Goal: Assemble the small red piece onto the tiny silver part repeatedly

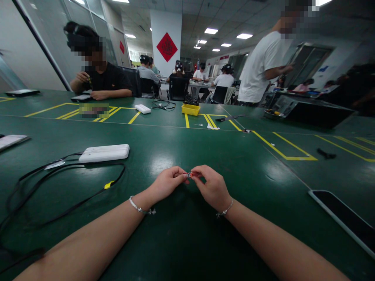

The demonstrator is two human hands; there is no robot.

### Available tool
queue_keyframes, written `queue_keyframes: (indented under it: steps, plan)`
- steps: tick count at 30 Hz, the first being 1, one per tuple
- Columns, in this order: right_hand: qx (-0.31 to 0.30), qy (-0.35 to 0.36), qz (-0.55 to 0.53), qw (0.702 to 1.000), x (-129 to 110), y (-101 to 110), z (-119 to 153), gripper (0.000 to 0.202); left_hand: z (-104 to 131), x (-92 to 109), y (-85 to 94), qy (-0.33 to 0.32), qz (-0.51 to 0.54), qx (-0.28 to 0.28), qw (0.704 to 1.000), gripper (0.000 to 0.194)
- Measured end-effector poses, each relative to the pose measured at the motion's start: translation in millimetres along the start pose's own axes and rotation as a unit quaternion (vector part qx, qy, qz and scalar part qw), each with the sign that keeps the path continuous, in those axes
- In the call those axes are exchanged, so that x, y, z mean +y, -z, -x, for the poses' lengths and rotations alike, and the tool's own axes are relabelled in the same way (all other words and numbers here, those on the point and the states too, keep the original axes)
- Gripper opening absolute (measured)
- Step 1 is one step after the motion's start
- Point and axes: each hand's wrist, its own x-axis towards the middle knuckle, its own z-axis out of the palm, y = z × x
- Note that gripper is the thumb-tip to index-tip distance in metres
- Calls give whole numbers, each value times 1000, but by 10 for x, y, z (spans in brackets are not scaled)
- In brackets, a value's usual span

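Both hands meet above the green table at the middle of the head view. Between their fingertips is a small object, part silvery and part orange-red, too small to make out. My left hand pinches its silvery end between thumb and fingers. On the orange-red end, my right hand is closed in a similar pinch. The fingers cover much of the object. Each wrist carries a silvery bracelet.
A white power bank with black cables lies left. A dark flat device is at right. Farther off are a yellow bin, a white box and a black case. People sit and stand beyond.
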Motion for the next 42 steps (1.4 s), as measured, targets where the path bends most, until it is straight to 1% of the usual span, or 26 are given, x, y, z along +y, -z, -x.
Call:
queue_keyframes:
  steps: [7, 15, 20, 25, 28, 32, 35, 38, 42]
  plan:
    - [-2, 14, -1, 1000, 9, -11, 10, 11, -4, -7, 5, 0, -22, 0, 1000, 25]
    - [0, 48, 1, 999, 5, 10, -14, 13, 9, 19, 6, -3, -4, -9, 1000, 22]
    - [-31, 98, -3, 995, 51, 43, -39, 16, 20, 32, 15, -11, -17, -15, 1000, 21]
    - [-87, 142, -1, 986, 52, 69, -40, 19, 22, 10, 28, -40, -3, -43, 998, 24]
    - [-100, 143, 9, 985, 43, 64, -34, 24, 19, -27, 33, -36, -5, -52, 998, 26]
    - [-119, 133, 50, 983, 41, 55, -25, 30, 10, -73, 33, -26, -3, -65, 998, 28]
    - [-122, 126, 73, 982, 33, 52, -17, 25, 4, -80, 33, -22, -22, -69, 997, 30]
    - [-111, 122, 86, 983, 17, 48, -11, 20, 2, -70, 32, -22, -39, -69, 997, 30]
    - [-101, 123, 91, 983, -10, 43, -9, 17, 2, -57, 26, -20, -47, -76, 996, 24]
